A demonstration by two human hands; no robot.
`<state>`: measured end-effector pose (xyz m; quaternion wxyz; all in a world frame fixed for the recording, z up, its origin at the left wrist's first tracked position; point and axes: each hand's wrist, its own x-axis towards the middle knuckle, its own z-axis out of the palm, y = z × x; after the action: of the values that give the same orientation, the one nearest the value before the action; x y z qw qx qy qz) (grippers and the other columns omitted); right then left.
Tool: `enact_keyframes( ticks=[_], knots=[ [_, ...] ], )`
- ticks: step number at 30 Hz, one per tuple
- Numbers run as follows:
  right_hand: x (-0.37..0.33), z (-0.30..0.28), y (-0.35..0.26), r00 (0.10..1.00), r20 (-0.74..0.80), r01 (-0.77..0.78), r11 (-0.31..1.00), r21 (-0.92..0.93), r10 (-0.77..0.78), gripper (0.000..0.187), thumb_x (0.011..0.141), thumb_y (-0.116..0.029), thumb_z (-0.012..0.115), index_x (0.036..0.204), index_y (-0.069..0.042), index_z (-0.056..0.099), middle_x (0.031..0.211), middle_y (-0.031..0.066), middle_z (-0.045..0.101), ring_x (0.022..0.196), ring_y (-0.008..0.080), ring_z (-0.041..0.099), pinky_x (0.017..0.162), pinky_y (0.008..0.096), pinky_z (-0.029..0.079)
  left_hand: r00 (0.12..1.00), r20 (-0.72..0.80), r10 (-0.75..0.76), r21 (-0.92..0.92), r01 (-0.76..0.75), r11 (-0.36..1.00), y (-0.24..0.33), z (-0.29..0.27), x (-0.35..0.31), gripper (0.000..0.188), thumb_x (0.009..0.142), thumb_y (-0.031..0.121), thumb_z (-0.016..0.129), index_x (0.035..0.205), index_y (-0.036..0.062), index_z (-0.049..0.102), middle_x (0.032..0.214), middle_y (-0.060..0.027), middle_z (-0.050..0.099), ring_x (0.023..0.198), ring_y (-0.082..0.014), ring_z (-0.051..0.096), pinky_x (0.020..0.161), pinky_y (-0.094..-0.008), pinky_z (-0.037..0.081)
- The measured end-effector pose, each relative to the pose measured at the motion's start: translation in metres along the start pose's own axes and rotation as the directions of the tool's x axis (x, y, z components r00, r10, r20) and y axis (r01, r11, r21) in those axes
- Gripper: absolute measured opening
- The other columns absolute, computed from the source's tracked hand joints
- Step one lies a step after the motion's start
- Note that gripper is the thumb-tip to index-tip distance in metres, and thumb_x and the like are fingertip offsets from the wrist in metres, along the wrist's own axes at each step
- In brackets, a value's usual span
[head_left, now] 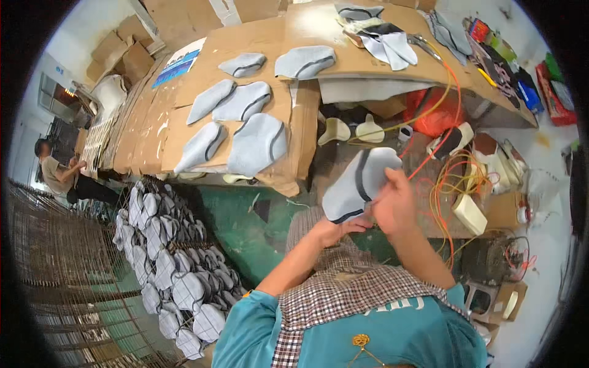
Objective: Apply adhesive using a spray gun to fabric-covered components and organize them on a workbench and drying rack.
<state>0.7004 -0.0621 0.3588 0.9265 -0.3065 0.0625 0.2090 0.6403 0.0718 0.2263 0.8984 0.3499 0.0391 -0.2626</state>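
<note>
Up in front of me is a grey fabric-covered pad (346,190) with a black band across it and black trim along its lower edge. My right hand (392,205) grips its right side, thumb on the front face and the other fingers hidden behind. At its bottom edge my left hand (334,232) is closed, the fingertips partly hidden by the pad. Similar grey pads (257,144) lie spread on the cardboard-covered table (215,52) ahead and to the left. Another grey pad (305,62) rests near the raised shelf.
Yellow and orange hoses (451,67) hang from the shelf and coil at the right. Cream moulded forms (370,129) stand beneath the shelf. A wire rack (67,257) and many grey pads (165,270) fill the lower left. A person (61,172) works at the far left.
</note>
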Motion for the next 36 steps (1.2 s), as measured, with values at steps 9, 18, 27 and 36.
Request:
enact_keyframes(
  ticks=[9, 18, 27, 36],
  knots=[
    [0.183, 0.015, -0.062, 1.000, -0.019, 0.002, 0.998, 0.066, 0.000, 0.030, 0.088, -0.024, 0.045, 0.109, -0.005, 0.054, 0.108, 0.0077, 0.062, 0.099, 0.0216, 0.058, 0.083, 0.0374, 0.044, 0.882, -0.303, 0.361, -0.593, -0.471, 0.653, 0.159, -0.032, 0.110, 0.047, 0.076, 0.010, 0.050, 0.123, 0.0013, 0.048, 0.126, -0.0139, 0.052, 0.122, -0.0300, 0.044, 0.105, -0.0460, 0.031],
    [0.318, 0.124, -0.187, 0.985, 0.069, 0.155, 0.988, 0.018, -0.155, 0.033, 0.091, -0.029, 0.043, 0.113, -0.006, 0.053, 0.106, 0.0055, 0.063, 0.095, 0.0194, 0.060, 0.080, 0.0338, 0.047, 0.873, -0.098, 0.478, -0.614, -0.431, 0.661, 0.350, 0.028, 0.196, 0.063, 0.072, 0.006, 0.052, 0.132, 0.0000, 0.035, 0.136, -0.0142, 0.040, 0.125, -0.0314, 0.039, 0.106, -0.0520, 0.028],
    [0.474, 0.129, -0.284, 0.997, 0.054, 0.057, 0.998, -0.034, -0.055, 0.027, 0.092, -0.024, 0.043, 0.111, -0.009, 0.054, 0.109, 0.0074, 0.061, 0.098, 0.0212, 0.059, 0.085, 0.0362, 0.046, 0.871, -0.352, 0.344, -0.420, -0.475, 0.773, 0.456, 0.014, 0.338, 0.015, 0.086, 0.004, 0.044, 0.092, -0.0033, 0.054, 0.104, -0.0214, 0.060, 0.100, -0.0387, 0.055, 0.100, -0.0556, 0.035],
    [0.670, 0.118, -0.380, 0.931, 0.356, 0.125, 0.986, -0.109, -0.078, 0.022, 0.089, -0.013, 0.047, 0.109, -0.006, 0.052, 0.105, 0.0049, 0.060, 0.099, 0.0185, 0.056, 0.088, 0.0400, 0.044, 0.584, -0.090, 0.807, -0.073, -0.812, 0.579, 0.566, 0.015, 0.481, 0.042, 0.086, 0.017, 0.041, 0.126, 0.0029, 0.043, 0.131, -0.0121, 0.047, 0.121, -0.0282, 0.044, 0.100, -0.0484, 0.036]
  ],
)
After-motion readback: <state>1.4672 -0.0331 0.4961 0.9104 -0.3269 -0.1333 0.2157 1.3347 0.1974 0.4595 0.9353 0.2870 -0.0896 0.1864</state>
